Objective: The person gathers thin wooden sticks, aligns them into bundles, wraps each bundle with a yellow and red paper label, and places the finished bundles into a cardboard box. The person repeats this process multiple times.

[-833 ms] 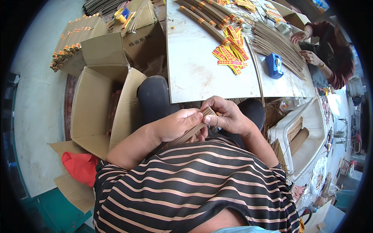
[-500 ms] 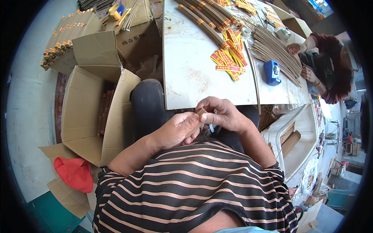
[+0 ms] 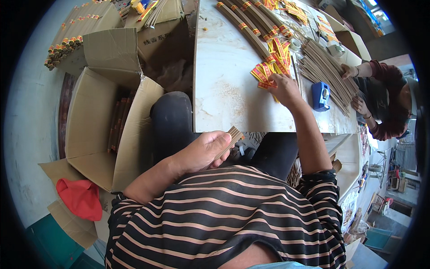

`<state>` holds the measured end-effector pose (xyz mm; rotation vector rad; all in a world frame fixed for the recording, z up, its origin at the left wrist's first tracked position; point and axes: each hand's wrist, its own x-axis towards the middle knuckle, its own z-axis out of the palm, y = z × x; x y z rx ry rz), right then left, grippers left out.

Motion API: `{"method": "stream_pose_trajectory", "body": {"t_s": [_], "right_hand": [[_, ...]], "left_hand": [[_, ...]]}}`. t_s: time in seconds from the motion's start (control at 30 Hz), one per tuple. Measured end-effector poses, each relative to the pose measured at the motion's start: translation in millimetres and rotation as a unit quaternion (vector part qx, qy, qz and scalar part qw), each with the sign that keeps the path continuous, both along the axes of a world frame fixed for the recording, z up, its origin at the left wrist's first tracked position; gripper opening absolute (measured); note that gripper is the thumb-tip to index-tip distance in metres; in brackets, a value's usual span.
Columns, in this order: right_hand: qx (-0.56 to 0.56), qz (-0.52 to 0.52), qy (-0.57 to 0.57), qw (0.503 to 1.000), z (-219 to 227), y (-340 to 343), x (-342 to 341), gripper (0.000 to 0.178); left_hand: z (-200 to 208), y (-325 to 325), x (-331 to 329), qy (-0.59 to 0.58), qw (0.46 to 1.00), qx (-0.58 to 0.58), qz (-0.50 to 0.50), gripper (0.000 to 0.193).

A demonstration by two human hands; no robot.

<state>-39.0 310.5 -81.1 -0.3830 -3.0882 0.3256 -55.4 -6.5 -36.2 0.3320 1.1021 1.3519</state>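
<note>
My left hand (image 3: 208, 148) is closed round a short bundle of thin brown incense sticks (image 3: 233, 134), held above my lap with its cut ends pointing up and away. On the table, my right hand (image 3: 286, 89) is at the near end of a heap of red and yellow paper labels (image 3: 264, 71). Its fingers are bent together over one strip, though the fingertips are partly hidden. Beyond the heap lie several long incense bundles (image 3: 251, 38) with red and yellow bands.
A blue tape dispenser (image 3: 320, 96) stands right of the labels, beside loose incense sticks (image 3: 324, 67) that a co-worker's hands (image 3: 358, 105) touch. At left is an open cardboard box (image 3: 92, 130) with banded bundles inside. A red cloth (image 3: 79, 199) lies near it.
My right hand has left the incense bundle and moved forward and right to the paper labels. The left hand keeps the bundle over my lap. The view has shifted slightly.
</note>
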Motion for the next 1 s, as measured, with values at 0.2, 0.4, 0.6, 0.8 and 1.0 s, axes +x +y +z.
{"method": "stream_pose_trajectory", "body": {"t_s": [0.2,0.4,0.6,0.8,1.0], "right_hand": [[-0.052,0.034,0.025,0.998,7,7,2,0.017],[-0.191,-0.071,0.071,0.976,39,-10,18,0.022],[-0.570,-0.144,0.027,0.808,104,-99,79,0.018],[-0.641,-0.077,0.030,0.763,99,-161,117,0.015],[-0.580,-0.114,0.042,0.805,90,-171,118,0.019]], "left_hand": [[2,0,2,0.000,1.000,-0.012,0.001,0.042],[7,-1,9,0.024,1.000,-0.015,0.005,0.042],[19,-7,18,0.067,0.997,-0.027,0.023,0.042],[24,-9,29,0.076,0.997,-0.002,0.032,0.038],[30,-12,35,0.116,0.993,0.001,0.021,0.038]]}}
